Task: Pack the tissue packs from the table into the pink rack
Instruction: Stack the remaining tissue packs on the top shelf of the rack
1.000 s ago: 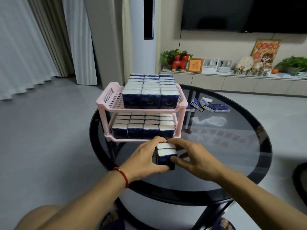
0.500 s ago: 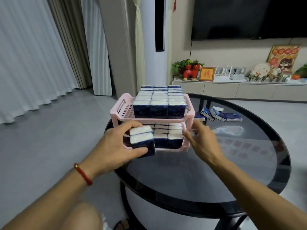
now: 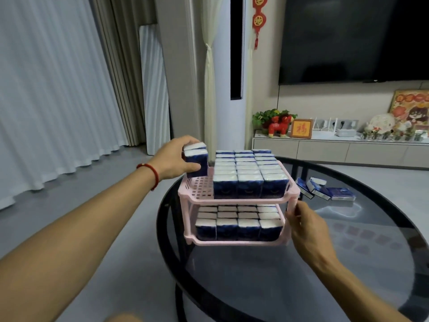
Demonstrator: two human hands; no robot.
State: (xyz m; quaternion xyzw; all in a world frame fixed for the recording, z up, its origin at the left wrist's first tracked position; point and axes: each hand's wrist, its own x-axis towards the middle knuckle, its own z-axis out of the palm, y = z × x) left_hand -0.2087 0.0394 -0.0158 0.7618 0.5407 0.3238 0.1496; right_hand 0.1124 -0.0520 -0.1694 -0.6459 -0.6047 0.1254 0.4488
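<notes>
Pink rack [image 3: 234,201], frame centre: both tiers mostly filled, upper-left column vacant | two tissue packs [image 3: 196,162] clasped in left hand [image 3: 173,159] above it | right hand [image 3: 304,225] curled on post | loose packs [image 3: 325,188] right, unpacked.

I see the two-tier rack [image 3: 234,201] standing on the round table [image 3: 301,287], toward its 10 o'clock edge. Rows of packs [image 3: 248,173] fill the upper tier except a bare strip at its 9 o'clock side; more packs [image 3: 236,223] fill the lower tier. My left hand [image 3: 174,159] holds two stacked packs [image 3: 196,162] over that strip. My right hand [image 3: 304,225] is at the rack's 3 o'clock post. Loose packs [image 3: 325,189] lie on the table at the rack's 2 o'clock.
</notes>
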